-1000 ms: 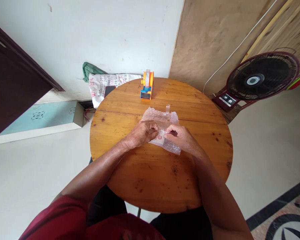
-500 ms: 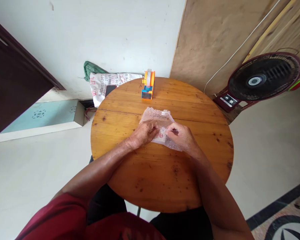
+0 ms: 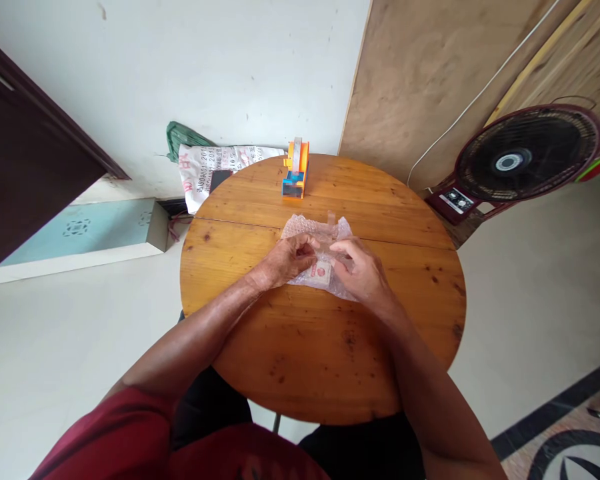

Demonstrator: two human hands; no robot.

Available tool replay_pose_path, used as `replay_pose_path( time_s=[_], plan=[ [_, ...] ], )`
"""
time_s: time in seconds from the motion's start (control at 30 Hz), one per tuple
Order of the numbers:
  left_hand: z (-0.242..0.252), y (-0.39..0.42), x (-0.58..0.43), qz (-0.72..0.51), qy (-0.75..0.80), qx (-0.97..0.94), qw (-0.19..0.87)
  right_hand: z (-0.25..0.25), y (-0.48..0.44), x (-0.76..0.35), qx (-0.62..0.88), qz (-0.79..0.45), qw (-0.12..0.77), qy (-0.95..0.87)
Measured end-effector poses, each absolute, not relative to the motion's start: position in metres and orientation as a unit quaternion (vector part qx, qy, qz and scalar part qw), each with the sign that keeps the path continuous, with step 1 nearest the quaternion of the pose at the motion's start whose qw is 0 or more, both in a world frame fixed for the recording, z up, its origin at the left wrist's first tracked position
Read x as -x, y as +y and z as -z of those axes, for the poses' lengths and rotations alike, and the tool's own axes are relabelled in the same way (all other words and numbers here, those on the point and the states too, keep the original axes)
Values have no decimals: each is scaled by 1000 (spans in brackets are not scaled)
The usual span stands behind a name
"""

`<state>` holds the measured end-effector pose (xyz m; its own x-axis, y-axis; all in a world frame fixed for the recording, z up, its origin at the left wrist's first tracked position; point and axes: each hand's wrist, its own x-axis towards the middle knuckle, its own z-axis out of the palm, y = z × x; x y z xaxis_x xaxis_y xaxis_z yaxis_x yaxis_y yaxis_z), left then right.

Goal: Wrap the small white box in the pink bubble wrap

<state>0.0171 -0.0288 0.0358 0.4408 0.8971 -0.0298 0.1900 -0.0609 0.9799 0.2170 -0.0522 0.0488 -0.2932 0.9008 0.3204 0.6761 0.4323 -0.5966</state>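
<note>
Small red-printed packet [image 3: 322, 273] amid bubble wrap [image 3: 294, 227], frame centre. Your left hand [image 3: 286, 260] curled at wrap, cannot tell if gripping; your right hand [image 3: 365, 270] has thumb, forefinger parted. Pinch lightly, guard tape strip [image 3: 331, 218] from sticking. Tape dispenser [image 3: 303, 167], upper centre, on round table [image 3: 260, 340].

The bench [image 3: 305, 360] is made of knotted wood, finished to a varnish-like gloss. Near its middle, thin clear plastic is seen in the bubble wrap [image 3: 292, 229], shiny and bumpy. At 12 o'clock on the bench, smooth orange and blue plastic is shown by the tape dispenser [image 3: 305, 165]. Matt wood is seen in the panel [image 3: 405, 67] at 1 o'clock, matt red cloth in the sleeve [image 3: 115, 427] at 8 o'clock.
</note>
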Motion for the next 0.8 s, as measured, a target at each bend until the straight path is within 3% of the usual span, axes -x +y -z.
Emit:
replay_pose_path(
  time_s=[0.2,0.4,0.8],
  plan=[
    [-31,-25,-15,-331,411,-655,540,-57,-59,-210,389,-36,245,-887],
    [-28,-25,-14,-331,412,-669,523,-56,-58,-213,393,-37,192,-898],
    [-36,-9,21,-216,519,-696,448,-57,-60,-213,403,-70,191,-892]
  ],
)
